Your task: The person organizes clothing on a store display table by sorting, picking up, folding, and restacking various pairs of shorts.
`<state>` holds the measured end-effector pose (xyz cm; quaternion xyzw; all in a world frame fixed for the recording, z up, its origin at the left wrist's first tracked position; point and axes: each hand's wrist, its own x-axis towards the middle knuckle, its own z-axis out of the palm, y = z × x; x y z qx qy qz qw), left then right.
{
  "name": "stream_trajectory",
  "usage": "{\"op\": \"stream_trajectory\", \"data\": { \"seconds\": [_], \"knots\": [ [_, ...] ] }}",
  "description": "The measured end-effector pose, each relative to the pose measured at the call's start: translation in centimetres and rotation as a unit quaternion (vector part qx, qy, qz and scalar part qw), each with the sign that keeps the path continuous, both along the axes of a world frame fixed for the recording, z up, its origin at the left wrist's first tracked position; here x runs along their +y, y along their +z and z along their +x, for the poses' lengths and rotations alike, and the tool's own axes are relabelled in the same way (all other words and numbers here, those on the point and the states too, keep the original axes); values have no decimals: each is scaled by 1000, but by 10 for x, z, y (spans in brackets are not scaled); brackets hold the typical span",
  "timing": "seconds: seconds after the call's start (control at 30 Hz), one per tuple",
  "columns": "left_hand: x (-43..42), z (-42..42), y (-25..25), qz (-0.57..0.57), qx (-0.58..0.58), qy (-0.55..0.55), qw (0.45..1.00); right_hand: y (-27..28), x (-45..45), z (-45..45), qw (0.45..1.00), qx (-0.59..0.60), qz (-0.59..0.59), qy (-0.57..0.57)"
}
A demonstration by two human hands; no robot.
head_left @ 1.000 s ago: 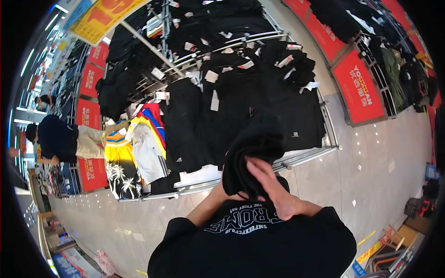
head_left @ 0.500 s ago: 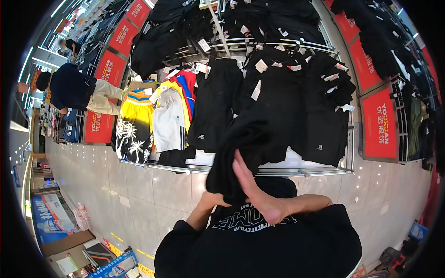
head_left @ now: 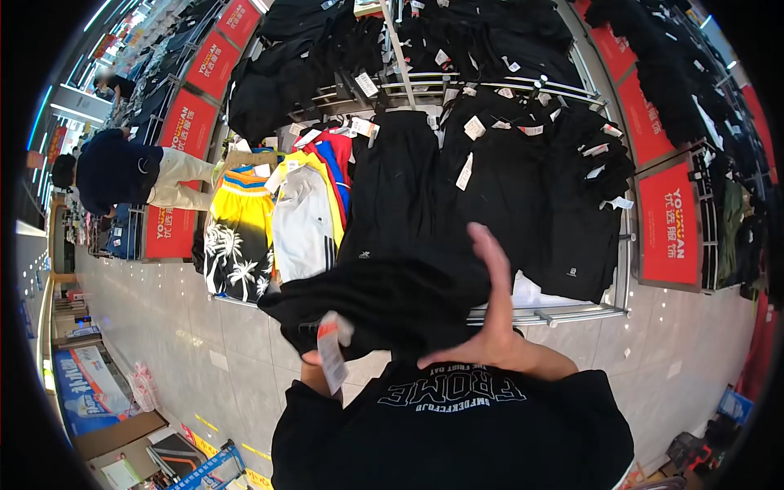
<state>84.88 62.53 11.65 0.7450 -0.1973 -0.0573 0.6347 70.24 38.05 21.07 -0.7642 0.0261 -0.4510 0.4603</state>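
Note:
A black garment [head_left: 392, 302] with a white and orange hang tag [head_left: 331, 355] stretches sideways in front of my chest, above the near edge of the rack; folds hide its cut. At its left end my left hand [head_left: 313, 359] is closed on it, with most of the fingers covered by cloth. My right hand [head_left: 492, 327] is at its right end, fingers extended upward and thumb apart along the lower edge of the cloth. Just beyond lie rows of black shorts [head_left: 392, 188] with tags, beside yellow and black palm-print shorts [head_left: 237, 233] and light grey shorts [head_left: 302, 216].
A metal rail [head_left: 563, 314] edges the display stand. Behind the shorts, more black clothes [head_left: 278, 90] hang around an upright pole [head_left: 398, 53]. Red sign panels [head_left: 670, 220] front the side racks. A person [head_left: 122, 171] bends over the left rack. Tiled floor [head_left: 196, 327] surrounds the stand.
The black garment has swung from a bunched upright shape to a sideways stretch, and its tag now shows. My left hand moved left; my right hand moved right and spread its fingers.

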Motion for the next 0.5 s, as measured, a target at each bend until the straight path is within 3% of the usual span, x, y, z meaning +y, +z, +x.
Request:
{"op": "stream_trajectory", "data": {
  "seconds": [0.03,0.1,0.13,0.2,0.27,0.3,0.37,0.43,0.47,0.5],
  "knots": [
    [-3,13,4,-7,14,22,1000,-7,-7,7,985,109,47,125],
    [-12,47,1,-17,31,57,998,-35,-15,13,892,281,46,350],
    [-18,69,-4,-21,38,73,996,-34,-11,12,892,283,48,349],
    [-34,118,-18,-29,49,102,993,-26,0,10,841,251,229,421],
    [-53,170,-38,-32,64,127,989,-18,7,24,870,239,205,380],
    [-62,195,-49,-31,70,140,987,-18,6,35,911,272,78,299],
    [-80,246,-75,-20,84,165,983,-18,2,74,941,255,120,187],
    [-94,293,-106,8,99,192,976,-27,-24,133,914,216,318,133],
    [-98,311,-121,29,106,208,972,-42,-44,165,903,228,348,110],
    [-100,325,-135,56,115,224,966,-94,-60,204,895,175,398,94]
  ]
}}
